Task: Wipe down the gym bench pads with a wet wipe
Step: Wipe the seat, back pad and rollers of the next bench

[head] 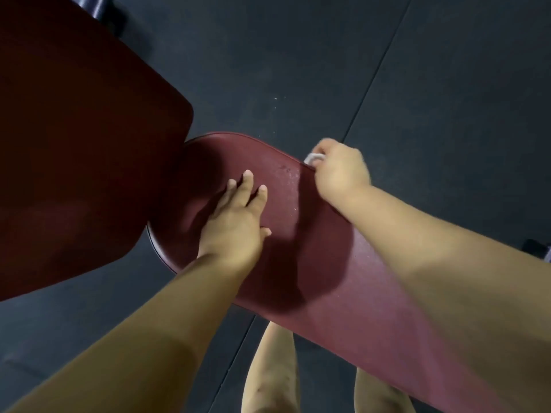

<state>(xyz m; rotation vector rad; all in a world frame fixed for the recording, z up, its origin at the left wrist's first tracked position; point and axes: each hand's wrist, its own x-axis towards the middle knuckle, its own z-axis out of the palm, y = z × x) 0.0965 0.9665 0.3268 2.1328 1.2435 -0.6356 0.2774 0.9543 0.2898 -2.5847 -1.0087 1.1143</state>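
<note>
While flat on seat pad (313,248), fingers spread: left hand (235,222). At far edge: right hand (340,171), fingers curled round wet wipe (313,158); open floor (298,70) beyond.

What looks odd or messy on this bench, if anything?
Nothing looks damaged or askew. The only oddity is a scatter of pale specks on the red seat pad, beside the wipe gripped by the right hand. They are probably moisture, though I cannot be sure.

wipe (313,158): mostly hidden in right hand (340,171)
back pad (74,144): cut off upper left
seat pad (298,234): cut off lower right
</note>
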